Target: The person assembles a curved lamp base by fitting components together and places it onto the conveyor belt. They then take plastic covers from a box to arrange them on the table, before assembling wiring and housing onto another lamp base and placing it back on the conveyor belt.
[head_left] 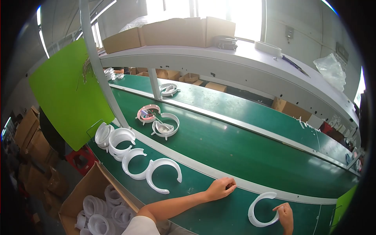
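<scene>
Looks bright, backlit by blown-out windows (pixel 244 19); glints off the green conveyor belt (pixel 219 147); bends strongly, blackening toward the corners.

Between the row of white rings (pixel 163 162) and the single ring (pixel 254 209), a hand could pass low over the green desk (pixel 203 217), though the left forearm (pixel 176 206) crosses there; the shelf post (pixel 102 70) seems to block the far left.

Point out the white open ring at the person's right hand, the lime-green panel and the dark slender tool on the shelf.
White open ring (pixel 252 213): head view, left side of its band.
Lime-green panel (pixel 68 94): head view, middle of its face.
Dark slender tool (pixel 295 65): head view, middle of its length.
</scene>
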`<state>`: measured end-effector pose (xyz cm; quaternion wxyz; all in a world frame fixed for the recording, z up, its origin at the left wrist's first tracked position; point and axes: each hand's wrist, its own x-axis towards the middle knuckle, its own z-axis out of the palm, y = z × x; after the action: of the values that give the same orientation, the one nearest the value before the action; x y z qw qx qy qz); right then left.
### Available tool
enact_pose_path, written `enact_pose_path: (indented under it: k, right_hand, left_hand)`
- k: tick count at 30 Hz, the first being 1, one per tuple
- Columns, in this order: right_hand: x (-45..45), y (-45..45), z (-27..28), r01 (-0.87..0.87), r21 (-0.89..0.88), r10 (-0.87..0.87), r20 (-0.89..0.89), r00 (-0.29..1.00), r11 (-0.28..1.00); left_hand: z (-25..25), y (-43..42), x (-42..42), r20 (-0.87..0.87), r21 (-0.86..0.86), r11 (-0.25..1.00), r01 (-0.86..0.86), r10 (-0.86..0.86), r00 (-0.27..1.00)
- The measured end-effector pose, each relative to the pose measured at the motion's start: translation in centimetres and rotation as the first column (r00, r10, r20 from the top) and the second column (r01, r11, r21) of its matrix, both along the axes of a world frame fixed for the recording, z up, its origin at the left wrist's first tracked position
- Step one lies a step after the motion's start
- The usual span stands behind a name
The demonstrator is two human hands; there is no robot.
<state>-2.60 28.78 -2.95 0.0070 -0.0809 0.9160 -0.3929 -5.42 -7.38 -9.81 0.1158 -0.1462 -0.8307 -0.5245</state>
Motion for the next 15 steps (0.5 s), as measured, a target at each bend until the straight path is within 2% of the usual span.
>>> enact_pose_path:
  k: [3,4,7,9,10,11,13,15]
  right_hand:
    - [0.3,4.6,-0.2,0.120,-0.027,-0.111,0.239,0.965,0.992]
    - [0.2,6.8,-0.3,0.017,0.073,-0.034,0.244,0.969,0.997]
    - [0.1,9.9,-4.4,0.203,0.015,-0.204,0.058,0.977,0.979]
    - [1.1,10.6,-6.1,0.344,0.266,-0.298,-0.199,0.934,0.901]
    - [1.7,10.7,-6.7,0.433,0.368,-0.323,-0.324,0.889,0.823]
    - [2.4,6.6,-2.8,0.451,0.386,-0.227,-0.503,0.834,0.805]
    - [3.9,-1.6,4.9,0.567,0.403,-0.015,-0.805,0.592,0.718]
    - [4.0,-6.7,5.5,0.343,0.268,-0.017,-0.766,0.643,0.900]
  left_hand:
    - [0.2,0.1,0.0,-0.021,-0.031,0.999,-0.018,0.018,1.000]
    - [0.1,0.1,0.0,-0.027,-0.036,0.999,-0.024,0.023,0.999]
    - [-0.3,0.3,-0.1,-0.040,-0.040,0.999,-0.027,0.025,0.999]
    - [-0.1,0.2,-0.1,-0.040,-0.048,0.999,-0.025,0.023,0.999]
    - [-0.1,0.1,0.0,-0.032,-0.051,0.999,-0.017,0.015,0.999]
    - [-0.1,0.2,0.0,-0.023,-0.052,0.999,-0.011,0.010,1.000]
    - [0.1,0.3,-0.1,-0.016,-0.062,0.998,-0.021,0.020,1.000]
    - [0.2,0.5,-0.1,-0.010,-0.085,0.996,-0.027,0.027,1.000]
